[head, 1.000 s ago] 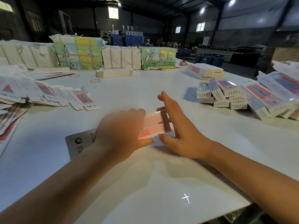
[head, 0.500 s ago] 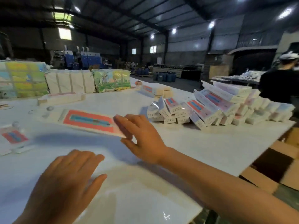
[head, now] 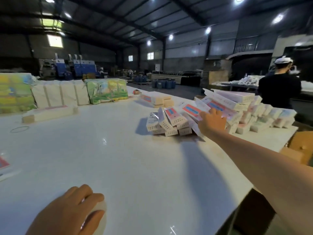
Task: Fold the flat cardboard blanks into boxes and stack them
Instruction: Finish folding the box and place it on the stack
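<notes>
Nearest the camera, the left hand [head: 67, 212] is resting palm down on the white desk [head: 128, 167], its fingers lying loosely curved and holding nothing. Taking the pile of folded boxes [head: 169, 123] as the landmark, this hand is lying well in front of it and to its left. The right hand [head: 211, 122] is reaching out to the pile's right side, where a folded box [head: 193, 111] with a red and blue panel is lying on top of the pile; the fingers are lying over that box's near end, and whether the grip is clamped on it or only pressing it I cannot tell, since the back of the hand is hiding the fingertips. The box's long axis is running from the hand up and to the left, tilted against the leaning boxes under it. The pile's end flaps are carrying small dark print, too small and blurred to read. At the far left edge, well apart from the pile, a flat blank [head: 4, 162] with a red patch is showing. Behind the pile, a low stack of boxes [head: 156, 100] is sitting. Far left of the pile, wrapped bundles [head: 106, 90] with cartoon scenery are standing. To the pile's right and beyond, a person in black [head: 279, 89] is standing.
</notes>
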A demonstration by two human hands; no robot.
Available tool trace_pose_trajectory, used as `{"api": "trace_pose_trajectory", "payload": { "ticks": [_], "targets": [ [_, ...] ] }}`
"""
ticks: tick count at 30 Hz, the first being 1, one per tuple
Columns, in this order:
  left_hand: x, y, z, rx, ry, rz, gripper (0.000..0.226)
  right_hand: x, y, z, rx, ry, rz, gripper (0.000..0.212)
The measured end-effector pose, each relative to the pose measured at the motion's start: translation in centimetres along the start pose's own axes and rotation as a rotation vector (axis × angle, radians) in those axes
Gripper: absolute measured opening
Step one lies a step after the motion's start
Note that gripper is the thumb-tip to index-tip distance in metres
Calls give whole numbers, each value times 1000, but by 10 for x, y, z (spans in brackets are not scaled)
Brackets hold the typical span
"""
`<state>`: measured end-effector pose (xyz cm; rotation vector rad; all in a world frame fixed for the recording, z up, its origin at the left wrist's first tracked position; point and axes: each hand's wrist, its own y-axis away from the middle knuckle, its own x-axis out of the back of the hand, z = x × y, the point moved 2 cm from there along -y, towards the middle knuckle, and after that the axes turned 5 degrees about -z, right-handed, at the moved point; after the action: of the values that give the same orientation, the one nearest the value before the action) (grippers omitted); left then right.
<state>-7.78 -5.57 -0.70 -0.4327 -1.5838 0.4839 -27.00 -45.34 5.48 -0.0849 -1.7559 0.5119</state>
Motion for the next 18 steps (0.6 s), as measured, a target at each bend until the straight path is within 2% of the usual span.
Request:
{"api": "trace_pose_trajectory", "payload": {
  "ticks": [3, 6, 9, 11, 13, 15, 18],
  "targets": [
    [13, 2, 9, 73, -14, -109, 22, 27, 12, -36, 117, -252, 132, 41],
    [20, 5, 15, 182, -13, -228, 31, 57, 50, -96, 410, -516, 231, 33],
    [22, 5, 17, 282, -24, -302, 51, 61, 120, -152, 757, -670, 111, 24],
    [19, 7, 15, 303, -23, -303, 46, 43, 173, -175, 938, -630, -68, 20],
    [18, 7, 15, 291, -31, -287, 35, 18, 212, -187, 1051, -501, -225, 17],
    [16, 7, 14, 295, -36, -306, 33, 2, 228, -190, 1130, -428, -259, 14],
    [14, 6, 14, 296, -50, -344, 32, -13, 222, -188, 1143, -512, -244, 13]
  ]
}}
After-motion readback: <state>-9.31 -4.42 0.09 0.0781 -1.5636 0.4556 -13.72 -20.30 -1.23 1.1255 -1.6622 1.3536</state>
